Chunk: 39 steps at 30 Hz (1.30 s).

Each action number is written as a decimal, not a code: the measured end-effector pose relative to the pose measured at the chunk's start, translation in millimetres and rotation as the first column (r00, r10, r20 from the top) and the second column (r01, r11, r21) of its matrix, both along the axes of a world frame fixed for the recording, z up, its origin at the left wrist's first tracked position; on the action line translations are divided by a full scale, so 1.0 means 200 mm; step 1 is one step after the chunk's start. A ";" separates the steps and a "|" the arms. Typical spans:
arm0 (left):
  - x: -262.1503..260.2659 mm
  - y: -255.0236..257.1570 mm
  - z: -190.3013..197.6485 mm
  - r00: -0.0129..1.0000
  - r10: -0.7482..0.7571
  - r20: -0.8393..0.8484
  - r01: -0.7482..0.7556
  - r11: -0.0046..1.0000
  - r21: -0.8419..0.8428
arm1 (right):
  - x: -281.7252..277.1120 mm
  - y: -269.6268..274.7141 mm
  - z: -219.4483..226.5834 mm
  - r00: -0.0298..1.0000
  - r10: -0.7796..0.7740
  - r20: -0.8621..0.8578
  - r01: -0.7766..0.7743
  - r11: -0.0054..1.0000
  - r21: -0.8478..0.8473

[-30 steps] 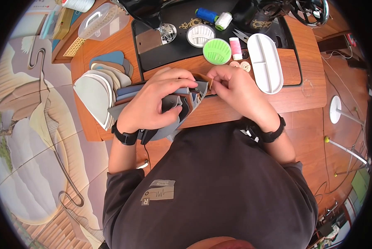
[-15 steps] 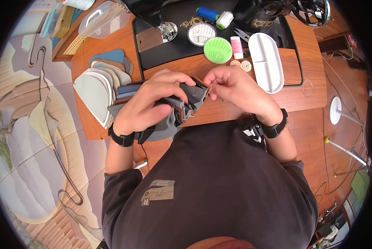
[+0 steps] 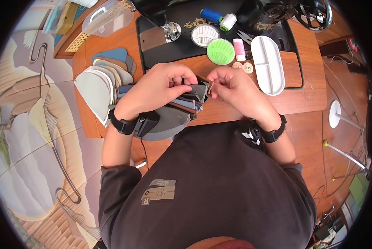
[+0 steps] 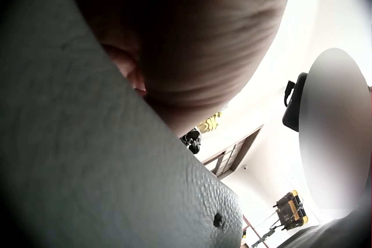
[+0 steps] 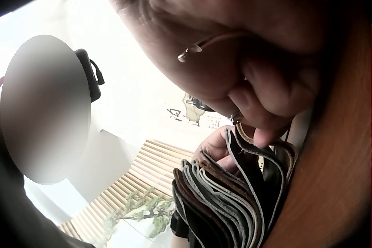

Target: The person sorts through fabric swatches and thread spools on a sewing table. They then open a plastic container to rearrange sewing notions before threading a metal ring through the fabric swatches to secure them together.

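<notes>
My left hand (image 3: 159,89) pinches the upper layers of a stack of leather pieces (image 3: 165,122), thumb and fingertips near its right end. The stack fans out in grey, blue and brown. At that end my right hand (image 3: 239,91) pinches the edge of a brown piece (image 3: 206,81). In the right wrist view the layers (image 5: 218,195) hang edge-on below the curled fingers, and a thin cord (image 5: 224,37) with a small pale tip crosses the palm. The left wrist view is largely filled by a grey piece (image 4: 99,155) with one small hole near its corner.
Half-round leather pieces (image 3: 92,89) lie fanned at the left. Beyond the hands are a sewing machine bed (image 3: 157,52), a green disc (image 3: 220,52), a white disc (image 3: 205,35), thread spools (image 3: 211,15) and scissors (image 3: 244,37). A white divided tray (image 3: 258,52) stands at the right.
My left hand has moved from spread over the stack to a pinch near its right end. The lower layers have settled flatter. My right hand stays at the brown edge.
</notes>
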<state>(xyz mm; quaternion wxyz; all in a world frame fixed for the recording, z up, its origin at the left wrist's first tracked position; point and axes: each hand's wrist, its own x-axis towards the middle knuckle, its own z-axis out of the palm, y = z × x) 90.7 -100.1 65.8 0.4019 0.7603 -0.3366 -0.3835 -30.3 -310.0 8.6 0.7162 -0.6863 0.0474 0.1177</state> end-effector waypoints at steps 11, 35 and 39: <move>0.02 -0.01 -0.02 0.994 -0.033 0.103 0.037 0.999 -0.033 | -0.05 0.10 0.09 0.986 -0.065 0.153 0.120 0.914 -0.387; 0.06 0.02 0.05 0.989 -0.146 0.019 0.146 0.989 0.016 | 0.02 0.03 0.02 1.000 0.000 -0.025 0.001 0.999 0.051; 0.07 0.04 0.00 0.952 -0.269 0.144 0.288 0.947 -0.143 | 0.02 0.02 0.00 1.000 0.015 -0.024 -0.014 1.000 0.020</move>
